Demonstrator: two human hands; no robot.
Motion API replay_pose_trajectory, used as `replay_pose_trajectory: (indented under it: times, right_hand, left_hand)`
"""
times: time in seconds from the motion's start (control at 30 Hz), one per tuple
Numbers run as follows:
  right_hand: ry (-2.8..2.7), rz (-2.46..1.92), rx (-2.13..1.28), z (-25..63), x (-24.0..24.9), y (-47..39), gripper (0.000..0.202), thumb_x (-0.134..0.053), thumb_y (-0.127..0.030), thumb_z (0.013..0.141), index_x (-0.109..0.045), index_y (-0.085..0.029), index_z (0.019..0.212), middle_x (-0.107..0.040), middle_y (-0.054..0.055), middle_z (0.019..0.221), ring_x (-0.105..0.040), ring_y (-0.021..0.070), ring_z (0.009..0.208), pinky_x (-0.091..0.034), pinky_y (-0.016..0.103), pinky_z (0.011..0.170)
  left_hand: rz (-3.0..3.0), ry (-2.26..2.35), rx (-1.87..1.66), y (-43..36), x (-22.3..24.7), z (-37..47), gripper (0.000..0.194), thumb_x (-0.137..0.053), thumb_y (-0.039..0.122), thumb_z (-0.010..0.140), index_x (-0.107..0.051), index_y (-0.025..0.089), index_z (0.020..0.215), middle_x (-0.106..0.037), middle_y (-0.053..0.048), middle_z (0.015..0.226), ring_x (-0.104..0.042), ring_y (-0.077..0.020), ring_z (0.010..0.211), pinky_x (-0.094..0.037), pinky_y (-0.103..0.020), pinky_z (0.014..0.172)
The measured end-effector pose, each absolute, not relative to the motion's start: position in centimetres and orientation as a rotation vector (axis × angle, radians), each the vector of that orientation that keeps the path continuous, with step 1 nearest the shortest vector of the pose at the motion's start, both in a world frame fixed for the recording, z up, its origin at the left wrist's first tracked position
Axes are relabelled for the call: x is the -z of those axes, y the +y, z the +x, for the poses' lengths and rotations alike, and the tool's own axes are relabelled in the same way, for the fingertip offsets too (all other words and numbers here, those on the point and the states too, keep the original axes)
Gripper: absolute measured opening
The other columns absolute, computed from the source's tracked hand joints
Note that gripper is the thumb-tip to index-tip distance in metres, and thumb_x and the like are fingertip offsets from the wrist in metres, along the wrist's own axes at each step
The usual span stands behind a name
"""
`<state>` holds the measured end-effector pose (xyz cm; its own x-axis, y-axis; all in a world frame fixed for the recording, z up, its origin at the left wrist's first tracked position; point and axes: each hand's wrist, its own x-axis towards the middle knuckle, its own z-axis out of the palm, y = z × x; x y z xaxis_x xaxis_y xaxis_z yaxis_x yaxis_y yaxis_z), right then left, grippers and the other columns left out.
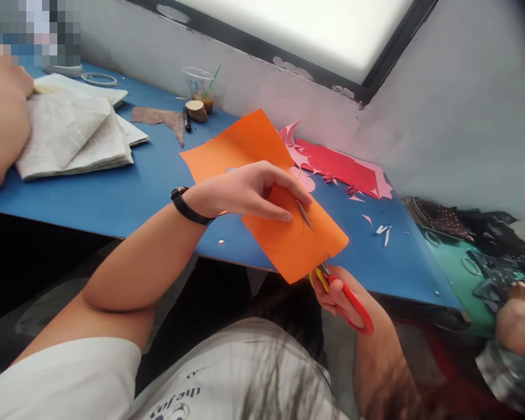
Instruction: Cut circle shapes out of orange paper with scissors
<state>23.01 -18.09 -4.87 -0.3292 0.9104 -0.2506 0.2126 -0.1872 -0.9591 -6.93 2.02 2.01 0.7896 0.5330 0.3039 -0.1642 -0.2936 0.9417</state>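
Note:
My left hand [245, 189], with a black watch at the wrist, grips a sheet of orange paper [289, 248] over the table's front edge. Curved pencil-like lines show on the sheet. In my right hand [332, 294] is a pair of scissors [359, 309] with red and yellow handles. One blade tip shows above the paper near my left fingertips; the rest of that blade is hidden by the sheet. Behind my left hand, another stretch of orange paper [245, 137] lies on the table; whether it is a separate sheet I cannot tell.
Red and pink paper [339, 166] with cut scraps lies at the back right of the blue table [157, 181]. A cup with a straw [201, 90], a wood slice [196, 111] and a black marker [186, 119] stand near the wall. Other people's arms show at left and right.

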Motion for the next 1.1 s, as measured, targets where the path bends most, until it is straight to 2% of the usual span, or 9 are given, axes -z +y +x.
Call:
replay_pose_trajectory:
  times: [0.17,0.27,0.37,0.57,0.63,0.73,0.83,0.97,1.1]
  right_hand:
    - [-1.493,-1.329,-1.564,23.1,5.2,-18.0,0.090,-0.071,-0.119,0.098,-0.056,-0.030,0.094,-0.043,-0.009,0.077,-0.023,0.0119,0.057,-0.028,0.031,0.049]
    - [-1.497,-1.313,-1.567,23.1,5.3,-18.0,0.091,-0.071,-0.120,0.098,-0.057,-0.030,0.092,-0.035,-0.012,0.067,-0.023,0.0117,0.052,-0.024,0.030,0.048]
    - [-1.485,-1.322,-1.569,23.1,5.3,-17.9,0.091,-0.073,-0.121,0.096,-0.056,-0.031,0.091,-0.033,-0.013,0.065,-0.023,0.0119,0.051,-0.023,0.030,0.047]
    - [-1.478,-1.345,-1.588,22.6,4.5,-17.8,0.093,-0.075,-0.122,0.093,-0.053,-0.031,0.088,-0.030,-0.014,0.063,-0.021,0.0112,0.050,-0.023,0.029,0.045]
    - [-1.485,-1.353,-1.592,22.4,4.1,-17.7,0.094,-0.075,-0.122,0.093,-0.051,-0.031,0.086,-0.031,-0.013,0.064,-0.021,0.0105,0.050,-0.023,0.028,0.045]
    - [-1.525,-1.384,-1.577,22.4,3.9,-17.6,0.097,-0.070,-0.125,0.091,-0.049,-0.031,0.085,-0.031,-0.013,0.065,-0.022,0.0101,0.051,-0.025,0.028,0.046]
    - [-1.537,-1.416,-1.555,22.6,4.1,-17.6,0.097,-0.070,-0.126,0.091,-0.048,-0.031,0.085,-0.030,-0.013,0.065,-0.024,0.0105,0.053,-0.027,0.027,0.047]
    - [-1.500,-1.460,-1.582,23.1,4.6,-17.8,0.099,-0.072,-0.128,0.086,-0.046,-0.032,0.084,-0.028,-0.014,0.066,-0.022,0.0105,0.055,-0.027,0.028,0.048]
    - [-1.501,-1.456,-1.583,23.4,4.9,-17.9,0.097,-0.074,-0.125,0.088,-0.048,-0.032,0.085,-0.031,-0.013,0.067,-0.022,0.0107,0.056,-0.025,0.028,0.048]
  left_hand:
    - [1.710,0.335,-0.730,1.9,-2.3,-6.7,0.032,-0.117,0.048,0.083,-0.107,0.033,0.109,-0.101,-0.016,0.116,-0.098,-0.0490,0.120,-0.079,-0.064,0.104]
    - [1.753,0.307,-0.723,1.9,-2.2,-6.8,0.025,-0.111,0.047,0.090,-0.107,0.036,0.112,-0.102,-0.013,0.121,-0.096,-0.0459,0.126,-0.078,-0.062,0.108]
    - [1.780,0.288,-0.698,2.1,-2.0,-7.0,0.024,-0.105,0.043,0.096,-0.107,0.034,0.118,-0.102,-0.013,0.128,-0.094,-0.0437,0.131,-0.076,-0.060,0.114]
    - [1.779,0.302,-0.709,2.2,-2.1,-7.2,0.029,-0.107,0.047,0.094,-0.106,0.029,0.117,-0.101,-0.016,0.126,-0.093,-0.0478,0.131,-0.076,-0.063,0.114]
    - [1.815,0.303,-0.697,2.4,-2.2,-7.3,0.031,-0.105,0.046,0.096,-0.104,0.026,0.120,-0.101,-0.015,0.129,-0.092,-0.0457,0.137,-0.074,-0.062,0.120]
    - [1.916,0.292,-0.614,2.7,-2.5,-7.7,0.033,-0.097,0.035,0.101,-0.099,0.021,0.131,-0.099,-0.011,0.139,-0.090,-0.0375,0.145,-0.070,-0.055,0.128]
    - [1.968,0.284,-0.591,2.8,-2.9,-7.9,0.034,-0.091,0.028,0.102,-0.096,0.016,0.133,-0.099,-0.010,0.140,-0.090,-0.0322,0.143,-0.070,-0.047,0.126]
    - [2.007,0.300,-0.581,2.8,-3.1,-8.0,0.033,-0.090,0.028,0.102,-0.097,0.017,0.132,-0.100,-0.009,0.137,-0.091,-0.0312,0.140,-0.070,-0.042,0.121]
    - [1.995,0.288,-0.568,2.8,-3.1,-7.9,0.033,-0.091,0.027,0.101,-0.098,0.018,0.132,-0.101,-0.008,0.137,-0.092,-0.0302,0.137,-0.071,-0.038,0.116]
